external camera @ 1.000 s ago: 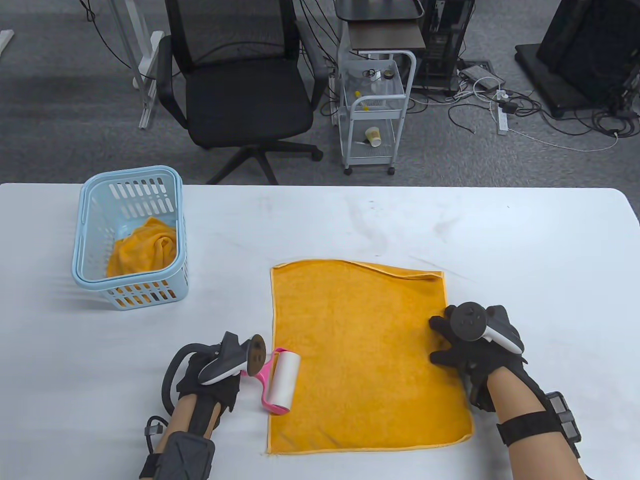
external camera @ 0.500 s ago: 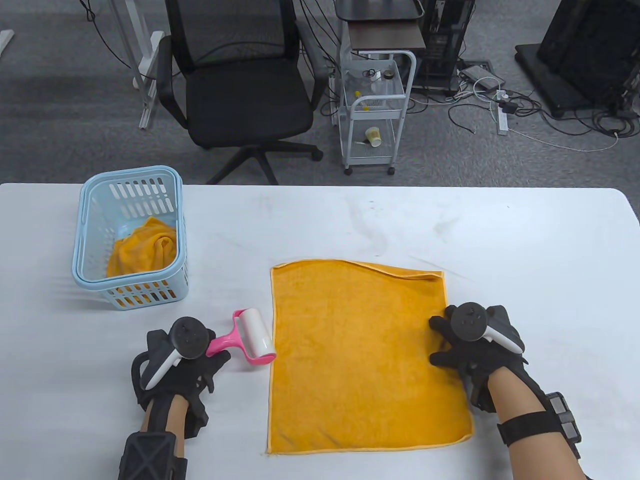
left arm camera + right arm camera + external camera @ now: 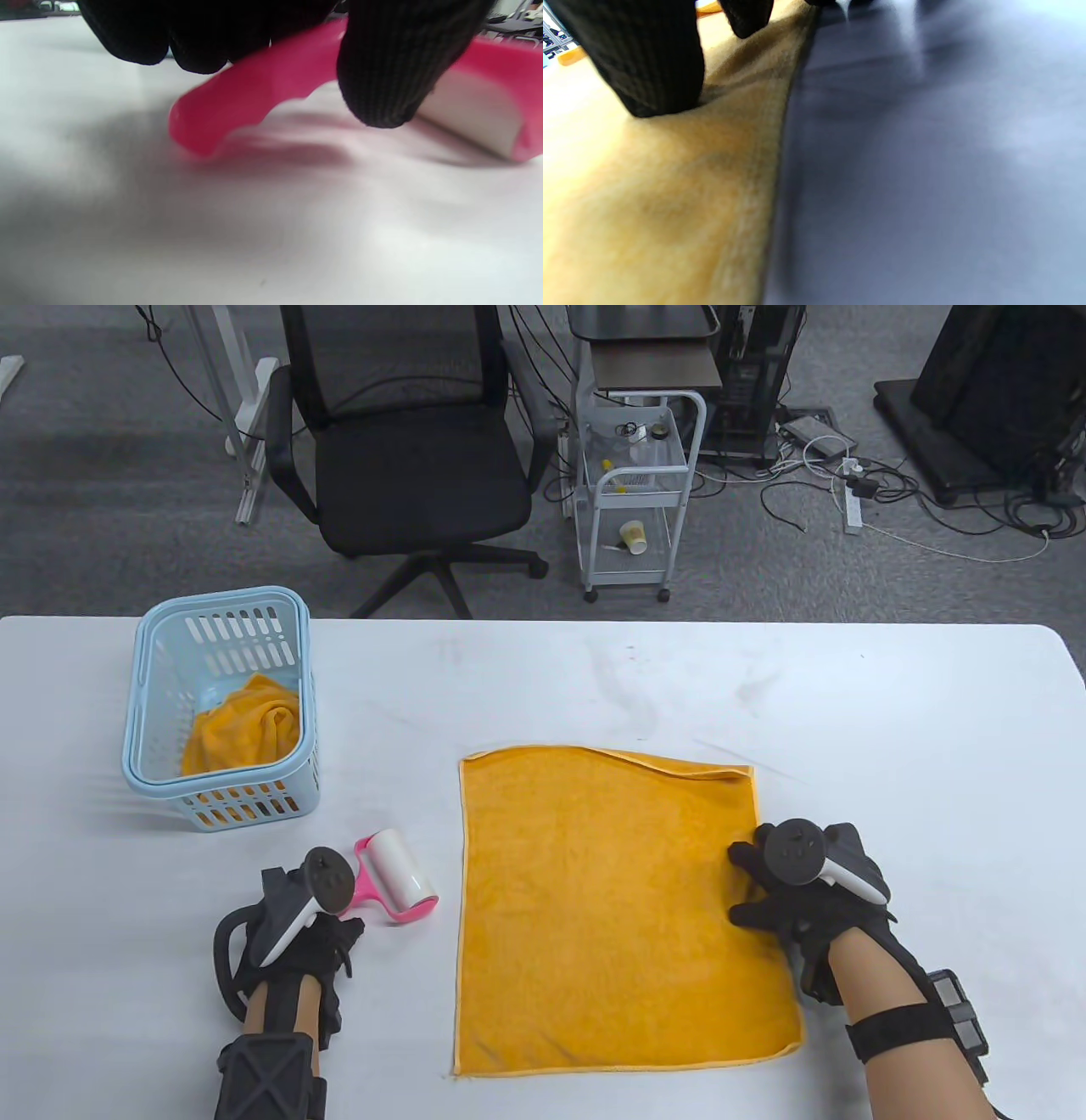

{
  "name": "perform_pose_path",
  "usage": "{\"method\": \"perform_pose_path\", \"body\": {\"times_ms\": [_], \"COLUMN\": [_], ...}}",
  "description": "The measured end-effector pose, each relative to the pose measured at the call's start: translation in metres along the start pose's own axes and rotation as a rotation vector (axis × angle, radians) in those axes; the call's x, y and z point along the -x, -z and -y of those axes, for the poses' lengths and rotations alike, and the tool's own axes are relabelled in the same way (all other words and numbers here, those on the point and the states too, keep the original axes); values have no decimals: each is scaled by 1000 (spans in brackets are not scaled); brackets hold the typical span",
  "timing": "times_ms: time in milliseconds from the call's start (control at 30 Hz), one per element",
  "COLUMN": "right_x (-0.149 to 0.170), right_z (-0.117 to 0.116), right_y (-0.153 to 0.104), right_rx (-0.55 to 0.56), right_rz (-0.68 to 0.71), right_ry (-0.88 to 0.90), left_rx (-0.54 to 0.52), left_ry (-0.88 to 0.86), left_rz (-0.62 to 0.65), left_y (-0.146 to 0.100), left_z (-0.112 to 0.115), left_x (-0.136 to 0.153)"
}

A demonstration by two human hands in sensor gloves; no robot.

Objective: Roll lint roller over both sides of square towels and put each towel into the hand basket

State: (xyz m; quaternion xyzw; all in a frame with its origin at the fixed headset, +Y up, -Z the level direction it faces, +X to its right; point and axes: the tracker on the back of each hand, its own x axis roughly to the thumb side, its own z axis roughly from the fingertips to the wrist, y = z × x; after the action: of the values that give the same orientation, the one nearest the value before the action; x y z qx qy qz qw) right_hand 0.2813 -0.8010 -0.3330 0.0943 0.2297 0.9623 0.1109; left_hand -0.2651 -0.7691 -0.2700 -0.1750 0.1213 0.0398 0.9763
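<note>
We see the orange towel [image 3: 615, 903] lying spread flat on the white table [image 3: 848, 712], its far right corner folded over a little. We take this towel as our landmark. Just off its left edge, not touching it, lies the lint roller [image 3: 397, 884]: white roll toward the towel, pink handle pointing away from it. In the left wrist view the handle end [image 3: 220, 114] hangs just above the table while the roll rests on it. The left hand [image 3: 297, 937] sits at the handle, fingers [image 3: 386, 63] curled down over the pink grip and holding it. On the towel's right edge the right hand [image 3: 806, 891] rests with fingers spread and fairly straight, pressing the cloth down; in the right wrist view a fingertip [image 3: 649, 63] lies on the pile just inside the hem, gripping nothing. Well to the far left of the towel stands the light blue hand basket [image 3: 140, 712], with another crumpled orange towel [image 3: 246, 725] inside it. Beyond the table's far edge we see a black office chair [image 3: 407, 449] and a small white cart [image 3: 636, 500].
</note>
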Motion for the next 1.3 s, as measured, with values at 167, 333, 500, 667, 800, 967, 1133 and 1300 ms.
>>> {"method": "perform_pose_path", "body": {"times_ms": [167,333,500,667,800,967,1133,1300], "right_x": [0,0,1,4,5,5,8,12], "right_z": [2,2,3,5,6,6,6,7], "right_y": [0,0,-1,-3,-3,-3,-4,-6], "right_rx": [5,15,27,34,36,38,43,53], "right_rz": [15,14,12,17,17,17,15,8], "right_ry": [52,49,67,90,99,102,119,126], "left_rx": [-153,-171,-114,33,129,213,142,14], "left_ry": [120,123,158,210,254,261,260,256], "left_rz": [110,364,523,570,553,535,542,564], "left_y": [-30,-61,-67,-49,-37,-31,-36,-39], "left_z": [-40,-59,-42,2,30,48,45,43], "left_x": [-52,-139,-214,-251,-252,-251,-255,-257]}}
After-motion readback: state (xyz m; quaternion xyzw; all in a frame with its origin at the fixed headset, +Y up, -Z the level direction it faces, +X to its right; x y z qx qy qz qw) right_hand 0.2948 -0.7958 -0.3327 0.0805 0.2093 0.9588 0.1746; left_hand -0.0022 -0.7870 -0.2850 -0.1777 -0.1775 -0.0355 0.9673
